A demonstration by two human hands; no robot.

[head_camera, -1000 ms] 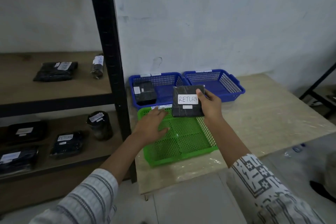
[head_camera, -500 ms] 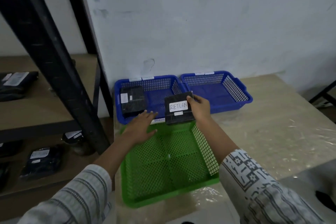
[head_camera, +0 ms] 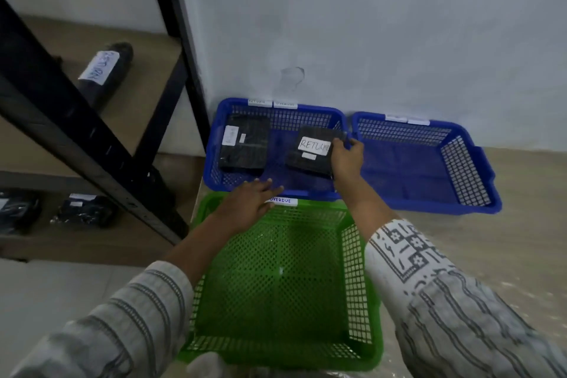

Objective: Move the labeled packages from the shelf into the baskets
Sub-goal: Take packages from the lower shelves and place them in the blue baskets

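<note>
My right hand [head_camera: 346,159] grips a flat black package with a white RETURN label [head_camera: 311,152] by its right edge, inside the left blue basket [head_camera: 276,190]. A second black package [head_camera: 245,144] lies in that basket's left half. My left hand [head_camera: 248,202] rests flat, fingers straight, on the far rim of the green basket [head_camera: 282,285], which carries an OVERDUE tag. The right blue basket [head_camera: 429,163] has nothing in it. On the shelf [head_camera: 147,77] to the left lies a rolled black package labeled RETURN [head_camera: 104,74]; lower down are more black packages [head_camera: 82,210].
Black shelf uprights [head_camera: 76,132] cross the left of the view. The three baskets stand on a wooden table [head_camera: 521,255] against a white wall. Plastic film covers the table's near part.
My right hand has carried the RETURN package forward and down into the left blue basket. My head has moved closer, and my left hand has slid to the green basket's far rim.
</note>
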